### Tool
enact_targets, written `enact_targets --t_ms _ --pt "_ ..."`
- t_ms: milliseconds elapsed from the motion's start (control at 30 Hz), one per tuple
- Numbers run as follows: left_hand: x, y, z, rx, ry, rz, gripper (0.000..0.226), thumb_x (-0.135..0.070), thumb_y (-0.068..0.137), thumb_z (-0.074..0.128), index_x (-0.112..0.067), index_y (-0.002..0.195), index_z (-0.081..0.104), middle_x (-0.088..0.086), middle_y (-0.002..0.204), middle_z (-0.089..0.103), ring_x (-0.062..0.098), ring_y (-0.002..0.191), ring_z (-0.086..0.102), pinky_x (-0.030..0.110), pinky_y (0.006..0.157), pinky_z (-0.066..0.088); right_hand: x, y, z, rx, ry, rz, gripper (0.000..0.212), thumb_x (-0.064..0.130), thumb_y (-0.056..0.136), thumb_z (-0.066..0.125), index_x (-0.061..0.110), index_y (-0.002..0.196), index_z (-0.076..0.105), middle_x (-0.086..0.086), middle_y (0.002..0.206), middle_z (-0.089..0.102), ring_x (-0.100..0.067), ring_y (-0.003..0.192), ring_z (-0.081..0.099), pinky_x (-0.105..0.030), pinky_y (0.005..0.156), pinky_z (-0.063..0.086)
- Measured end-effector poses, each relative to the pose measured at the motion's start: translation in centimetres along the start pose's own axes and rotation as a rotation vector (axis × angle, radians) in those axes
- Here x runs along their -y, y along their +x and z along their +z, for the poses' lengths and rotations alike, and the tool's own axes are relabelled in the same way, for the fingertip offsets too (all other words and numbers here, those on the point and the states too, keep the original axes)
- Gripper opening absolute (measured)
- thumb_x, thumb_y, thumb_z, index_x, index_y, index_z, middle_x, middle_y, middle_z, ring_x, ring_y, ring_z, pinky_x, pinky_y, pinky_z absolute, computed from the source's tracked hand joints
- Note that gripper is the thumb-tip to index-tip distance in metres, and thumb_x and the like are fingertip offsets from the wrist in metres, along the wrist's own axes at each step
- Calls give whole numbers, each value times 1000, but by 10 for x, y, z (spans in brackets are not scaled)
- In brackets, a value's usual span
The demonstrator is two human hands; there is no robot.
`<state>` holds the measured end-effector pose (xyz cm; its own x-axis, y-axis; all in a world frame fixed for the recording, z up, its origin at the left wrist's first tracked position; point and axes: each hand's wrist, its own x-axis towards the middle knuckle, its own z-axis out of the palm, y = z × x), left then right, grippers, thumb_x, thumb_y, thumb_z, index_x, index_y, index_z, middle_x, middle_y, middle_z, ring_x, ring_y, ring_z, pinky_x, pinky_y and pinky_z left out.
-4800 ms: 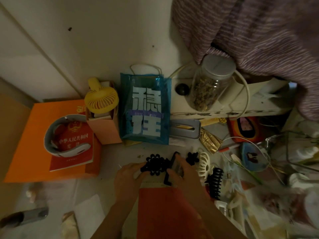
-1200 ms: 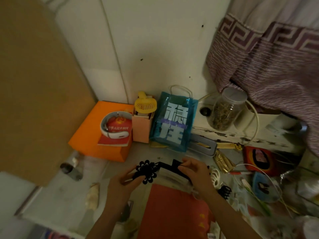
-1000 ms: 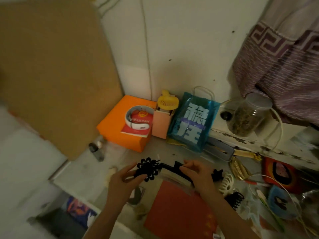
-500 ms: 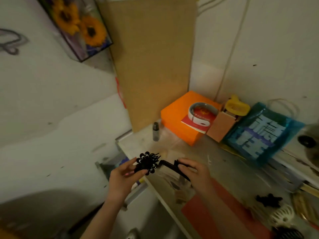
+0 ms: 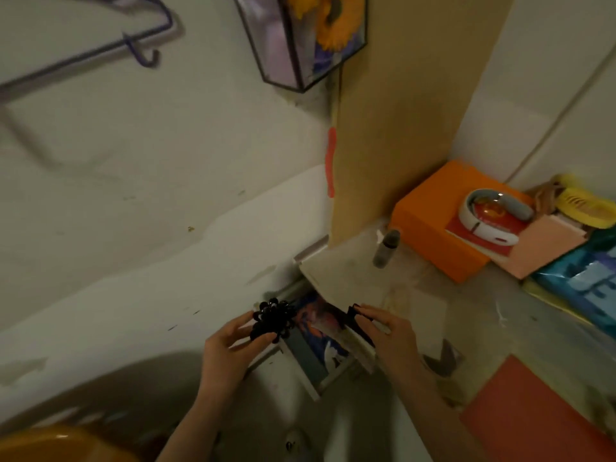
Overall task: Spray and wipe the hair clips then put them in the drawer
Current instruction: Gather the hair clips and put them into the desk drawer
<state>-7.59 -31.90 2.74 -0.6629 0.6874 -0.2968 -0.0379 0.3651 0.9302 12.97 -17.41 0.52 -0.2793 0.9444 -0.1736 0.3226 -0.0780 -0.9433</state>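
Two hands hold one hair clip each above the open drawer (image 5: 328,368). Left hand (image 5: 230,348): thumb and fingertips pinched on a black flower-shaped clip (image 5: 274,320), which sits just beyond the fingertips, over the drawer's left edge. Right hand (image 5: 388,335): fingers extended and laid along a flat black clip (image 5: 358,323), thumb hidden; the grip beneath cannot be told. This clip lies under the fingertips, at the drawer's right side beside the desk edge (image 5: 333,281). A small spray bottle (image 5: 386,248) stands well beyond the right fingers, near an orange box (image 5: 433,228). Step in hand, as judged: stowing. Next move calls for lowering both clips into the drawer cavity between the hands, then parting the fingers to release.
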Motion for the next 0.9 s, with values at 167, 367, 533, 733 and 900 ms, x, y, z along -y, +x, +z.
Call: enact_targets --t_ms 167,367,533,733,900 --pt "30 24 -28 -12 -18 -107 46 -9 69 80 -29 107 64 -8 87 74 5 75 71 19 69 53 -8 9 49 -67 -9 69 18 10 85 69 14 103 73 4 99 67 -5 88 61 -3 68 46" --pt "54 43 -30 -16 -16 -172 48 -5 72 77 -20 116 62 -20 73 72 -2 70 69 10 57 52 -23 33 88 -66 -76 119 19 9 86 69 9 105 73 -4 104 71 -16 95 64 -30 87 52" --pt "69 54 -24 -90 -18 -250 50 -4 73 76 -20 117 62 -20 74 72 1 74 70 13 61 54 -43 50 111 15 -109 169 22 8 86 68 9 108 71 0 101 67 -13 92 62 -18 82 49" --pt "91 73 -11 -178 -60 -322 46 -6 71 78 -24 112 64 -11 92 70 12 88 68 51 85 55 -77 71 136 48 -130 267 17 9 87 66 9 103 71 3 99 59 -10 95 51 -22 86 40" --pt "121 89 1 -219 -94 -332 42 -12 73 76 -42 98 60 -11 98 70 12 93 68 43 87 54 -120 87 161 7 -154 302 16 9 87 67 8 102 71 0 93 60 -15 90 53 -29 83 45"
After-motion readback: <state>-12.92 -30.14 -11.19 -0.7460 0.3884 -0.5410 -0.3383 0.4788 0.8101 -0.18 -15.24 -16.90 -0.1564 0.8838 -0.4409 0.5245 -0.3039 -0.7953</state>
